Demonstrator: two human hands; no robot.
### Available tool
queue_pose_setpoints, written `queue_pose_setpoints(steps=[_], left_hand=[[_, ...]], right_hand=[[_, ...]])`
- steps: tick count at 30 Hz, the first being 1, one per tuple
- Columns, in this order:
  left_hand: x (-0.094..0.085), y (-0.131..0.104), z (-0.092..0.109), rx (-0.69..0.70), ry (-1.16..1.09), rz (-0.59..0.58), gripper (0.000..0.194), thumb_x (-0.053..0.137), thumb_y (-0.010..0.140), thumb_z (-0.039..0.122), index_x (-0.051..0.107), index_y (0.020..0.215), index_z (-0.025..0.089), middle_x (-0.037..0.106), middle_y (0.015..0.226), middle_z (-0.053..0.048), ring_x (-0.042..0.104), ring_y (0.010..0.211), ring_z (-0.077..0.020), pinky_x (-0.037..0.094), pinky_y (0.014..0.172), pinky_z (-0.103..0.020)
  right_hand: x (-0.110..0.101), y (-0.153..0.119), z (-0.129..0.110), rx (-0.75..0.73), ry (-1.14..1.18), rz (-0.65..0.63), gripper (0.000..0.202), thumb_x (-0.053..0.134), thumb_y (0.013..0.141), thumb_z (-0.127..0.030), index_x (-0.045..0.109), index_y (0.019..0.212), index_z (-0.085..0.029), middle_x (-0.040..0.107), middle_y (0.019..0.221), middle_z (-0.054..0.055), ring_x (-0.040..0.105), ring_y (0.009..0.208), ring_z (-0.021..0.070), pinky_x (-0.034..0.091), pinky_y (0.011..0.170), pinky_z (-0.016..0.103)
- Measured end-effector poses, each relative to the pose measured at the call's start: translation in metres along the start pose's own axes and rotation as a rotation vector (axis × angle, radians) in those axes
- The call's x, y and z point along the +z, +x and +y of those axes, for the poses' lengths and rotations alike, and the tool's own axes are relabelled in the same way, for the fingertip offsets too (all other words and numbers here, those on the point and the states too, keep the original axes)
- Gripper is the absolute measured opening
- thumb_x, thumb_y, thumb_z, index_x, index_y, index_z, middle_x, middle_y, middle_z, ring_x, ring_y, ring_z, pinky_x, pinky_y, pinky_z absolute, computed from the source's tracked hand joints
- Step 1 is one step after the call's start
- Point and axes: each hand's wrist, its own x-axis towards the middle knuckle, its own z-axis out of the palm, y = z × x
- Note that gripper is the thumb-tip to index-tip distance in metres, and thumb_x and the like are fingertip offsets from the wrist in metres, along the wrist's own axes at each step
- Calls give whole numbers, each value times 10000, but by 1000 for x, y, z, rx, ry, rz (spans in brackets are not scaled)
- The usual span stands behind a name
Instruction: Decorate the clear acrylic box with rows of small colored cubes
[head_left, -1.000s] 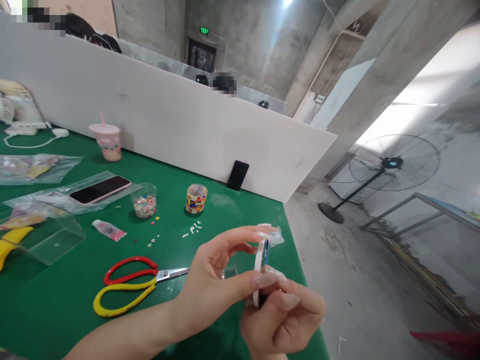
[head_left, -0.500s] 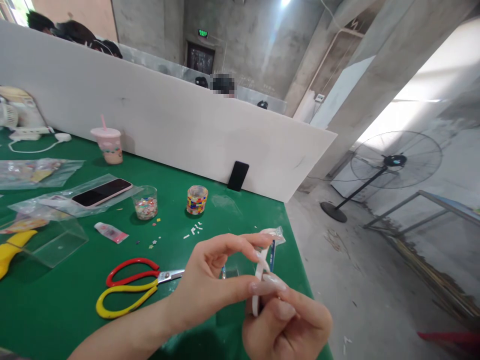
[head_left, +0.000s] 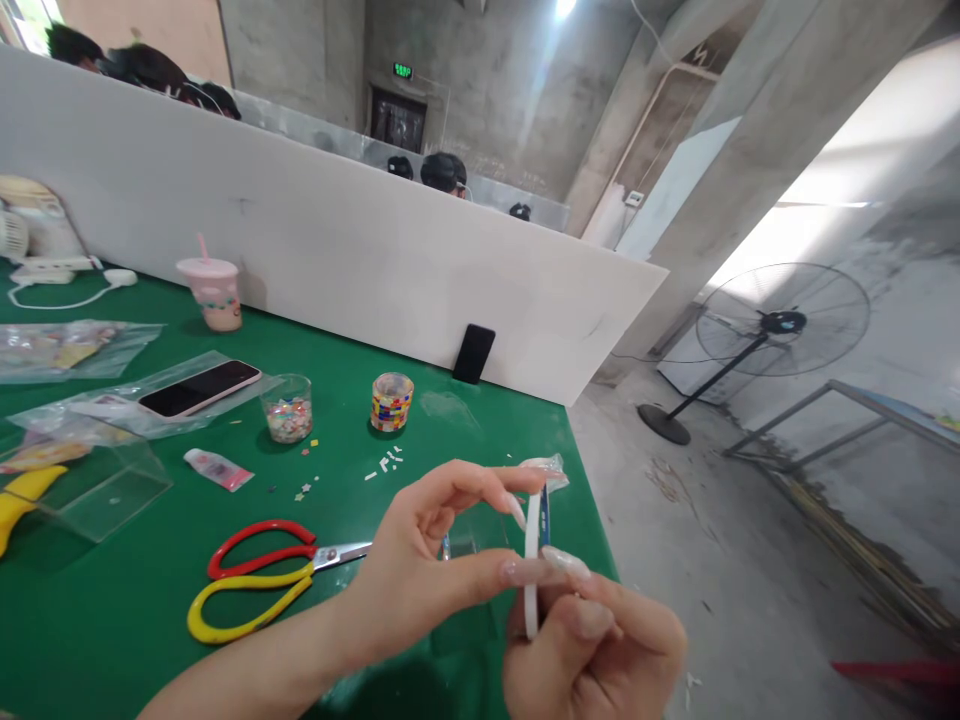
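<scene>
Far left of the green table [head_left: 112, 620]: a clear plastic box [head_left: 90, 480], with a phone [head_left: 199, 387] lying on a plastic bag behind it. A pink cup [head_left: 211, 294] stands near the white divider [head_left: 337, 250]. Scissors [head_left: 247, 580] with red and yellow handles lie flat, blades pointing right. Behind them are a small glass of beads [head_left: 287, 408] and a colourful roll [head_left: 392, 400], apart from each other.

Left hand [head_left: 420, 570]: thumb and forefinger pinched on a thin white ring [head_left: 531, 560], held edge-on above the table's right edge. Right hand [head_left: 592, 650]: fingers curled, gripping the ring's lower part from below. A floor fan [head_left: 780, 325] stands at right.
</scene>
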Motion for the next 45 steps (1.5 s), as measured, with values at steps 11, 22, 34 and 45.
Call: queue_pose_setpoints(steps=[11,22,34,45], left_hand=[[1,-4,-8,24,23,21,308,933,910,101,848,1074,348,880,1287,62,784,1340,-166,590,1132,-195],[6,-7,-9,-23,-52,14,226,949,926,172,836,1058,315,877,1303,50,770,1365,-171,568,1163,-217],[-1,-7,-6,-14,119,20,223,958,900,192,820,1045,289,879,1300,-15,783,1352,-266,602,1157,-343],[3,-6,-6,-15,-5,0,213,925,947,192,760,1030,298,866,1293,27,773,1340,-194,585,1114,-285]], right_hand=[[-3,4,-5,41,-25,104,145,687,1098,-228,730,1227,-178,781,821,31,571,401,79,422,342,199],[-8,1,-6,56,-94,90,134,726,1089,-286,754,1155,-174,791,819,42,660,467,116,489,368,220],[-7,10,-9,57,-97,70,110,701,1099,-265,742,1147,-175,792,805,30,658,455,110,505,393,214],[-7,13,-11,32,-96,66,110,693,1098,-257,728,1165,-177,716,703,-19,578,407,94,470,380,211]])
